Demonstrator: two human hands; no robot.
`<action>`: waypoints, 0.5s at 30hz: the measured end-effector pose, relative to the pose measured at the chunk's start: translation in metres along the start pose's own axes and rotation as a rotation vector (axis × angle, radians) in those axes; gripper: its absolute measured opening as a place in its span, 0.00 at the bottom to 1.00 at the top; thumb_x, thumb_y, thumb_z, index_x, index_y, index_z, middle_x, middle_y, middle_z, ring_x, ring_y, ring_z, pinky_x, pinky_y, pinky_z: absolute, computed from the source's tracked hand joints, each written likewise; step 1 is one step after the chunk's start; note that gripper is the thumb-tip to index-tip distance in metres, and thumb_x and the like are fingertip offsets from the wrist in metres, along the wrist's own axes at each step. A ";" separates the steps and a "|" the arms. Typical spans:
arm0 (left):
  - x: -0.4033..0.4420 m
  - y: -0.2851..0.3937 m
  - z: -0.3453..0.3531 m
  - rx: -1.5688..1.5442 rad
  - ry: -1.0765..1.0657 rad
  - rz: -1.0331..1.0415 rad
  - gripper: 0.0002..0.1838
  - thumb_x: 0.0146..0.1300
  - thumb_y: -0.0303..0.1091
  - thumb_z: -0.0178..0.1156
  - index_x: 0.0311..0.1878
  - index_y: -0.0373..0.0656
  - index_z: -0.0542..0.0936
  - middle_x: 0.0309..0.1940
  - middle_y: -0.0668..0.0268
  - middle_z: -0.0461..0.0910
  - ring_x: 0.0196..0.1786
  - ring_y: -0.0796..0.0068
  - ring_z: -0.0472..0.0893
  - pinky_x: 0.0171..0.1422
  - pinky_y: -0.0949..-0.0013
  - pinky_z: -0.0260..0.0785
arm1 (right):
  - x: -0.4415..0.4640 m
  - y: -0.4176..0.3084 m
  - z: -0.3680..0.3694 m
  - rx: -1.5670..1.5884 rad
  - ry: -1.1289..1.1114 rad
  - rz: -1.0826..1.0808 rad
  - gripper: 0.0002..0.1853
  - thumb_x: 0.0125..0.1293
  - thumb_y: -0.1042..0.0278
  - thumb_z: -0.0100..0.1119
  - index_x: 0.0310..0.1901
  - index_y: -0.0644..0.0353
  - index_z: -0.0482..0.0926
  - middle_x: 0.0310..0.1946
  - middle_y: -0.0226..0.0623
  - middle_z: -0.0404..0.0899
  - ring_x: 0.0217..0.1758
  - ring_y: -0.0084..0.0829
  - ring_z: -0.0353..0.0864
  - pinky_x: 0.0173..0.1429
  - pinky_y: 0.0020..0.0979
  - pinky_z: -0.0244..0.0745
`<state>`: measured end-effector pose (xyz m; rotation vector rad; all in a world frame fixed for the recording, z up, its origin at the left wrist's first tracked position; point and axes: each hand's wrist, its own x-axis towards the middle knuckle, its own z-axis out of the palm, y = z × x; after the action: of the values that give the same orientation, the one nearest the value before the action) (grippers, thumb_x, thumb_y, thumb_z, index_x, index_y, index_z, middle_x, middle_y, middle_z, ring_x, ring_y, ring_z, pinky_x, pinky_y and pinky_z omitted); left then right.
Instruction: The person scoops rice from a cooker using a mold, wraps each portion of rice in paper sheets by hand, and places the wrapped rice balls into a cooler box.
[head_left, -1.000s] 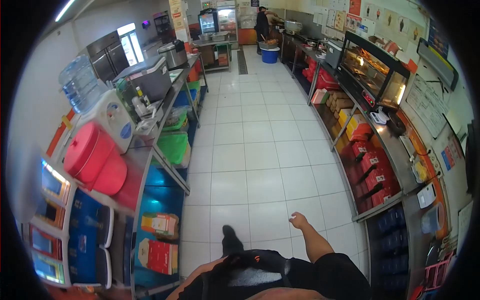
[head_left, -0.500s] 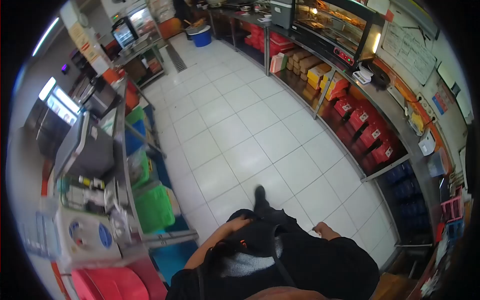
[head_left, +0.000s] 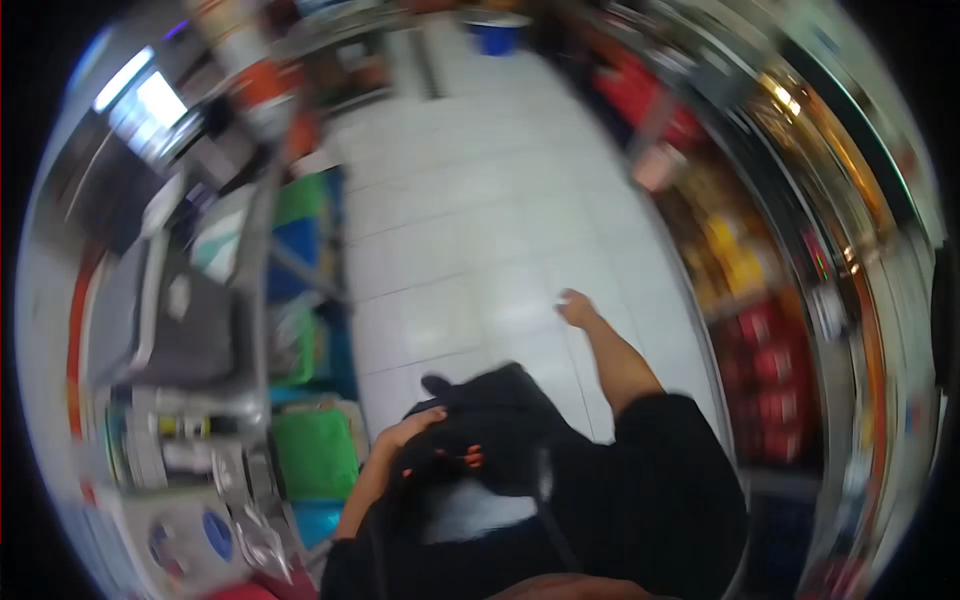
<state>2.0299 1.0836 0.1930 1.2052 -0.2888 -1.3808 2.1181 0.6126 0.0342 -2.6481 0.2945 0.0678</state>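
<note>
While the head view looks down along the white tiled floor [head_left: 470, 230], the person's right hand [head_left: 575, 308] hangs over the middle of that floor, arm stretched forward. Its fingers seem loosely curled and no object shows in them, though blur means I cannot tell whether something small sits in the palm. The left hand [head_left: 415, 427] lies at the near edge of the floor, against the dark front of the black apron [head_left: 515, 478]. Whether it merely rests there or pinches the cloth cannot be told, because the fingertips merge with the dark fabric. The apron covers the body at the floor's near end; one arm forward and the other close in suggests a walking posture.

Left of the floor, a green lid [head_left: 315, 452] lies low on the shelving, with a grey cooler box [head_left: 185, 310] and a white water dispenser [head_left: 180, 545] above, probably placed there for easy reach. Right of the floor, red boxes [head_left: 775, 365] are lined up under the counter, and yellow boxes [head_left: 740, 255] lie farther along, presumably to save counter space for the lit food warmer [head_left: 825, 150]. A blue tub [head_left: 497, 38] stands at the floor's far end.

Strong blur hides every label, the warmer's contents are unreadable, and the dispenser is cut off below. A dark tip [head_left: 436, 383] beyond the left hand may be a shoe; the clothing hides the rest.
</note>
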 end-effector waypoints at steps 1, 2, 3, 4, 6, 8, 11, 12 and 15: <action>-0.013 0.014 -0.022 -0.027 0.038 0.064 0.38 0.74 0.58 0.48 0.77 0.41 0.61 0.75 0.57 0.64 0.77 0.62 0.61 0.82 0.59 0.46 | 0.070 0.040 0.047 -0.107 0.050 -0.319 0.15 0.62 0.61 0.60 0.49 0.55 0.84 0.50 0.45 0.83 0.59 0.48 0.78 0.65 0.43 0.74; -0.032 0.025 -0.051 -0.075 0.182 0.140 0.38 0.74 0.58 0.48 0.77 0.41 0.61 0.75 0.57 0.64 0.77 0.62 0.61 0.82 0.59 0.46 | 0.105 0.009 0.025 -0.392 -0.023 -0.568 0.15 0.63 0.66 0.59 0.50 0.58 0.83 0.51 0.45 0.83 0.62 0.47 0.76 0.67 0.42 0.73; -0.048 0.042 -0.082 0.013 0.160 0.314 0.37 0.73 0.57 0.51 0.75 0.39 0.64 0.73 0.57 0.67 0.74 0.62 0.65 0.79 0.58 0.52 | 0.132 -0.036 0.015 -0.004 -0.008 -0.372 0.15 0.63 0.67 0.59 0.49 0.63 0.83 0.50 0.48 0.82 0.60 0.47 0.78 0.65 0.41 0.74; -0.066 0.061 -0.116 0.123 0.128 0.461 0.37 0.72 0.56 0.54 0.73 0.37 0.66 0.71 0.56 0.69 0.71 0.62 0.69 0.76 0.58 0.58 | 0.150 -0.075 0.006 0.299 -0.063 -0.176 0.16 0.64 0.68 0.58 0.51 0.66 0.81 0.49 0.52 0.82 0.57 0.46 0.80 0.63 0.40 0.75; -0.128 0.135 -0.160 0.604 0.875 0.425 0.28 0.66 0.41 0.64 0.66 0.39 0.73 0.65 0.56 0.75 0.70 0.60 0.70 0.76 0.56 0.58 | 0.185 -0.110 0.041 0.204 0.015 -0.162 0.16 0.65 0.68 0.61 0.51 0.68 0.78 0.44 0.50 0.84 0.49 0.42 0.84 0.55 0.39 0.78; -0.170 0.206 -0.200 0.885 1.612 0.410 0.25 0.60 0.37 0.68 0.59 0.40 0.77 0.63 0.53 0.74 0.68 0.54 0.72 0.73 0.56 0.62 | 0.238 -0.050 0.141 0.215 -0.248 -0.005 0.23 0.62 0.62 0.66 0.57 0.61 0.77 0.45 0.48 0.85 0.46 0.42 0.84 0.52 0.40 0.78; -0.243 0.272 -0.278 1.221 2.252 0.344 0.23 0.53 0.34 0.70 0.54 0.45 0.80 0.58 0.57 0.77 0.64 0.52 0.73 0.68 0.52 0.64 | 0.221 -0.079 0.167 0.093 -0.724 -0.234 0.14 0.66 0.61 0.63 0.50 0.57 0.80 0.31 0.38 0.83 0.32 0.33 0.82 0.36 0.37 0.78; -0.260 0.291 -0.294 1.293 2.458 0.208 0.23 0.53 0.34 0.70 0.54 0.47 0.80 0.59 0.58 0.77 0.64 0.54 0.73 0.68 0.53 0.65 | 0.232 -0.076 0.185 0.066 -0.777 -0.266 0.13 0.66 0.61 0.62 0.49 0.57 0.80 0.29 0.38 0.82 0.31 0.32 0.81 0.34 0.37 0.77; -0.307 0.329 -0.357 1.341 2.508 -0.031 0.24 0.53 0.36 0.69 0.56 0.48 0.80 0.61 0.58 0.76 0.66 0.55 0.73 0.67 0.54 0.65 | 0.296 -0.061 0.207 -0.008 -0.818 -0.290 0.11 0.68 0.61 0.60 0.45 0.57 0.80 0.26 0.36 0.80 0.25 0.31 0.79 0.30 0.35 0.75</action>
<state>2.4170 1.4296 0.4381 2.8499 0.7545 1.3536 2.4207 0.7026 -0.1512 -2.3939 -0.3582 1.0105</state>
